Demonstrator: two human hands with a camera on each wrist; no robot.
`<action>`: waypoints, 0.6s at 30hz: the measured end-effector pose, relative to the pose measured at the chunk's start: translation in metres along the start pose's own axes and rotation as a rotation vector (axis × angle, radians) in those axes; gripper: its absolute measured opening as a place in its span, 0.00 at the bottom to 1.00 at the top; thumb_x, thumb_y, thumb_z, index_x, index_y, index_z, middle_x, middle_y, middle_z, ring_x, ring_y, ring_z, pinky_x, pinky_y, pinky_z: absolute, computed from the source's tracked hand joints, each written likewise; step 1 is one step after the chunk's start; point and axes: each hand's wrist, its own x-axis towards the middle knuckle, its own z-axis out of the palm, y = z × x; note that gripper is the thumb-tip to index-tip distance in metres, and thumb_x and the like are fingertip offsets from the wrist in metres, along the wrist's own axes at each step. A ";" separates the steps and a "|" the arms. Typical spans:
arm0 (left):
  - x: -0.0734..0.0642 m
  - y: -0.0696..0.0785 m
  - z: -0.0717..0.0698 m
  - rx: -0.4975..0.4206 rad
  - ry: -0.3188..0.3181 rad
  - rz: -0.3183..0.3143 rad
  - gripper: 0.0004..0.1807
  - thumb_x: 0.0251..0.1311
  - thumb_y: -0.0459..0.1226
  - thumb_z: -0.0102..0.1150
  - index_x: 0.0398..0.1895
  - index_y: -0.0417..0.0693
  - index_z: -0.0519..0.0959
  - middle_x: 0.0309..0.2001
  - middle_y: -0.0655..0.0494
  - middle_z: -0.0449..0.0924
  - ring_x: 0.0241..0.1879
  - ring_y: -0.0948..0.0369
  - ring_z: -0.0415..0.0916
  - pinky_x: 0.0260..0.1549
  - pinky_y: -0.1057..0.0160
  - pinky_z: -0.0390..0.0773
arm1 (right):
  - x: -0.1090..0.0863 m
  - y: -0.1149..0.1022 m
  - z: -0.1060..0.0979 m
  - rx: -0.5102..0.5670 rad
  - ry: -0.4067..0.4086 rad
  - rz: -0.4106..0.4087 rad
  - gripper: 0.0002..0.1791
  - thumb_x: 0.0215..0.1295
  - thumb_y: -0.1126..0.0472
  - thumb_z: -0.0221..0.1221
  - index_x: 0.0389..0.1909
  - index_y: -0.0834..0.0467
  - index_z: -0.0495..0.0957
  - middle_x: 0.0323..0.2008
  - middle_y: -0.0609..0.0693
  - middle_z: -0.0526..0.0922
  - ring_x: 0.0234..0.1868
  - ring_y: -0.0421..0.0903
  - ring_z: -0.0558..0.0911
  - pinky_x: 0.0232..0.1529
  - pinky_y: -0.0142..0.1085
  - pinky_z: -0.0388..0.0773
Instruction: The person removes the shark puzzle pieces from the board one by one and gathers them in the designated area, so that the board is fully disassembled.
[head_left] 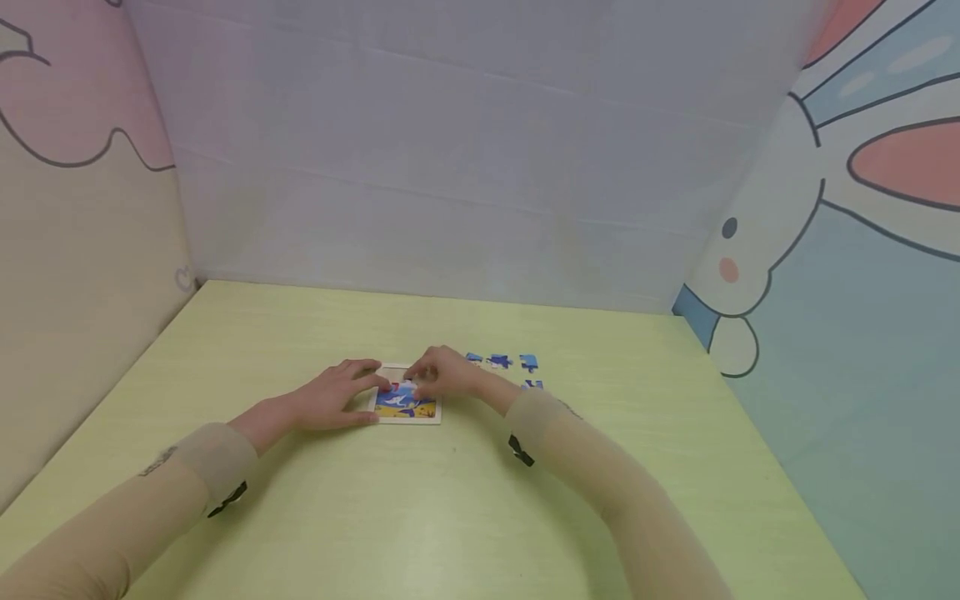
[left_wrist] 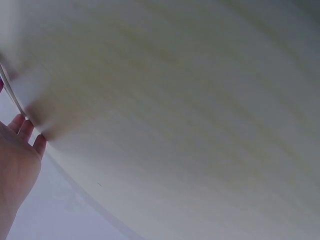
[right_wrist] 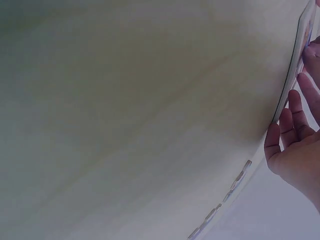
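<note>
A small jigsaw puzzle board (head_left: 408,421) with a pale frame lies on the table, its lower part filled with a blue and yellow sea picture. My left hand (head_left: 333,398) rests at its left side, fingers fairly straight. The thumb is at the lower left corner and a fingertip touches the picture near a red patch. Over the upper right of the board, my right hand (head_left: 448,372) has curled fingers, with thumb and forefinger pinching at a puzzle piece (head_left: 407,382) mostly hidden by them. Both wrist views show fingers along the board's edge.
Several loose blue puzzle pieces lie right of the board, including one piece (head_left: 528,362) at the far right and another (head_left: 532,384) partly behind the right sleeve (head_left: 543,421). The light green table (head_left: 442,517) meets a pale back wall (head_left: 450,167) and printed side panels.
</note>
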 end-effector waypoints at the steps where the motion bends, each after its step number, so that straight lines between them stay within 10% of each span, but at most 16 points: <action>1: 0.000 -0.001 0.000 0.003 -0.001 0.002 0.30 0.60 0.61 0.52 0.62 0.61 0.68 0.69 0.43 0.56 0.67 0.42 0.54 0.61 0.36 0.57 | 0.001 0.001 0.001 -0.005 0.001 -0.001 0.20 0.57 0.48 0.66 0.51 0.46 0.81 0.42 0.42 0.76 0.42 0.38 0.71 0.42 0.29 0.67; 18: 0.001 0.000 -0.001 0.016 0.002 0.017 0.28 0.60 0.57 0.55 0.61 0.60 0.70 0.69 0.42 0.57 0.67 0.42 0.55 0.60 0.36 0.59 | 0.001 -0.004 0.001 0.054 0.024 -0.016 0.17 0.55 0.54 0.67 0.45 0.48 0.76 0.37 0.43 0.76 0.37 0.40 0.71 0.39 0.28 0.69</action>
